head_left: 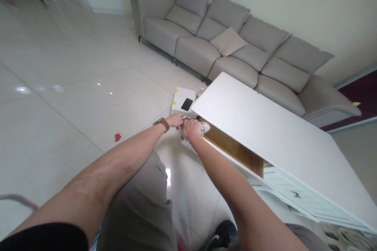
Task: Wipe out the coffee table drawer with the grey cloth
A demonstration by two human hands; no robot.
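Both my arms reach forward to the near left corner of a white coffee table (265, 125). My right hand (191, 129) is closed around a crumpled whitish cloth (205, 127) at the open wooden shelf (232, 149) under the tabletop. My left hand (175, 120), with a brown watch strap on the wrist, touches the right hand and pinches something small and grey between them; its fingers look closed. What the left fingers hold is too small to name.
A white box (179, 100) with a black phone (186, 104) on it sits on the floor past the table corner. A long grey sofa (224, 47) runs behind. A red scrap (117, 137) lies on the tiled floor at left. White drawers (297, 194) show beneath the table.
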